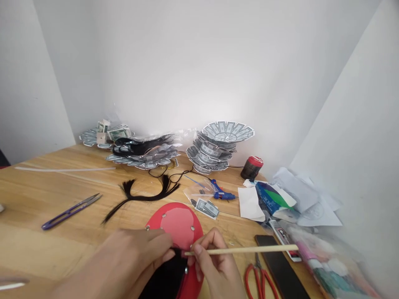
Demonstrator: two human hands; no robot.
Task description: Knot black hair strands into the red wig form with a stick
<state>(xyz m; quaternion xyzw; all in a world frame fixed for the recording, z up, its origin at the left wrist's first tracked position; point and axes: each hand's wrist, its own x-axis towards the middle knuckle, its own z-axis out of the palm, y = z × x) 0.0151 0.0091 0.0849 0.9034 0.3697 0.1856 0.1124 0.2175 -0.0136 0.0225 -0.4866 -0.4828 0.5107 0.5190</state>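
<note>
A red oval piece (179,222) with a paler, glossy centre and several silvery studs lies in front of me. Black material (165,274), perhaps cloth or hair, covers its near part. My left hand (140,251) is closed over the left side, its fingertips pinching the edge of the black material. My right hand (216,259) pinches a thin wooden stick (249,250) between thumb and fingers. The stick's tip touches the red piece beside the left fingertips, and its other end points right. What lies under both hands is hidden.
Purple thread snips (71,211) and a black hair bundle (143,197) lie left. Behind are a blue glue gun (222,191), stacked banknote-print paper dishes (215,145) and a red-topped jar (252,167). Red-handled pliers (260,280), a phone (280,265), papers and plastic bags crowd the right.
</note>
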